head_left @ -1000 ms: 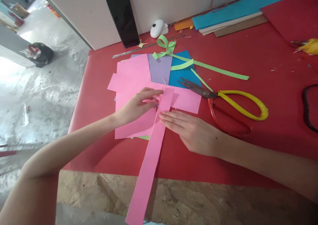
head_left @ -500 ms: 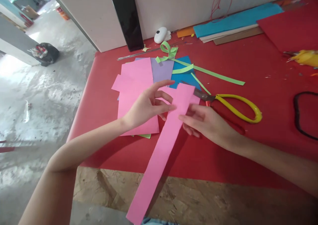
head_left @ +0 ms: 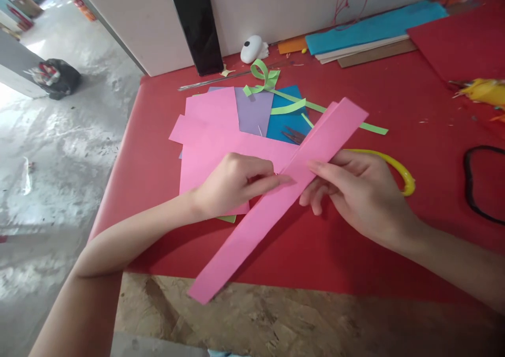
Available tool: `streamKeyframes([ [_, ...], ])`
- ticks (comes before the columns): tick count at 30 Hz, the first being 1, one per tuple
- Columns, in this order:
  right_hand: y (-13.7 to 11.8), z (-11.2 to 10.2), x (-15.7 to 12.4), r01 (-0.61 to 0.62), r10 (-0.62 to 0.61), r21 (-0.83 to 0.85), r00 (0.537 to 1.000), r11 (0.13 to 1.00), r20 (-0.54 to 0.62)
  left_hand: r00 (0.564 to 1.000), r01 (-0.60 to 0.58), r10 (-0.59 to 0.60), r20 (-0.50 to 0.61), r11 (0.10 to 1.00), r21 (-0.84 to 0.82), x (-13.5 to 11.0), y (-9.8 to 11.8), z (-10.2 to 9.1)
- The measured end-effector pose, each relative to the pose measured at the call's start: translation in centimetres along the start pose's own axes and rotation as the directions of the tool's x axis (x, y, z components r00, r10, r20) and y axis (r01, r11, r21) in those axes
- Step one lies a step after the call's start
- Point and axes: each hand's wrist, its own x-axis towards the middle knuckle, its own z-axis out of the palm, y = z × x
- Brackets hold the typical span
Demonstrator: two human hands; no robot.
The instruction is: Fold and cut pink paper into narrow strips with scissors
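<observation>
A long pink paper strip (head_left: pixel 252 223) slants from lower left to upper right above the red tabletop, with a second layer showing behind its upper part. My left hand (head_left: pixel 240 181) pinches the strip's left edge near the middle, fingers curled and thumb on top. My right hand (head_left: pixel 355 191) grips it a little higher, thumb on the front and fingers behind. Under the strip lie scissors; their yellow handle (head_left: pixel 406 178) and dark blades (head_left: pixel 294 135) show on either side. Pink sheets (head_left: pixel 209 120), a purple sheet (head_left: pixel 254 110) and a blue sheet (head_left: pixel 292 99) lie behind my hands.
Curled green paper strips (head_left: pixel 260 75) lie on the sheets. A black phone (head_left: pixel 199 31) leans on the wall beside a white rounded object (head_left: pixel 252 49). Blue folded material (head_left: pixel 374 28) and a red sheet (head_left: pixel 461 41) lie at the back right. A black loop (head_left: pixel 469 189) is at right.
The pink strip has turned clockwise, its top moving up and right, and a layer now shows behind it. My right hand moved right; my left hand's fingers curled in. The view shifted slightly.
</observation>
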Motion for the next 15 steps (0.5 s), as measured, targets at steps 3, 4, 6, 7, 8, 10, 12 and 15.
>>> streamKeyframes([
  [3,0.1,0.1,-0.4,-0.001,0.0,0.024,1.0,1.0,0.027,0.975,0.221,-0.208,0.079,0.946,-0.237,0.3,0.6,-0.4],
  [4,0.3,0.2,-0.5,-0.013,0.012,0.02,0.999,1.0,0.048,0.963,0.267,-0.245,0.111,0.921,-0.284,0.4,0.9,-0.5],
  [6,0.5,0.2,-0.7,-0.038,0.038,-0.001,0.996,0.999,0.079,0.944,0.326,-0.288,0.163,0.89,-0.32,0.4,1.3,-0.5],
  [7,0.6,0.1,-0.7,-0.041,0.042,-0.014,0.996,0.999,0.081,0.934,0.353,-0.31,0.179,0.879,-0.319,0.3,1.6,-0.5],
  [8,0.6,0.0,-0.6,-0.032,0.033,-0.027,0.997,0.999,0.067,0.924,0.378,-0.333,0.188,0.87,-0.318,0.3,1.8,-0.5],
  [10,0.4,-0.3,-0.4,-0.01,0.01,-0.057,1.0,0.998,0.014,0.909,0.411,-0.361,0.206,0.855,-0.315,0.2,2.1,-0.6],
  [12,-0.1,-0.6,-0.2,0.003,-0.004,-0.076,1.0,0.997,-0.017,0.9,0.429,-0.37,0.233,0.846,-0.315,0.2,2.4,-0.8],
  [15,-0.9,-0.9,0.0,0.018,-0.022,-0.09,0.999,0.996,-0.044,0.897,0.436,-0.372,0.241,0.835,-0.335,0.2,2.6,-0.9],
])
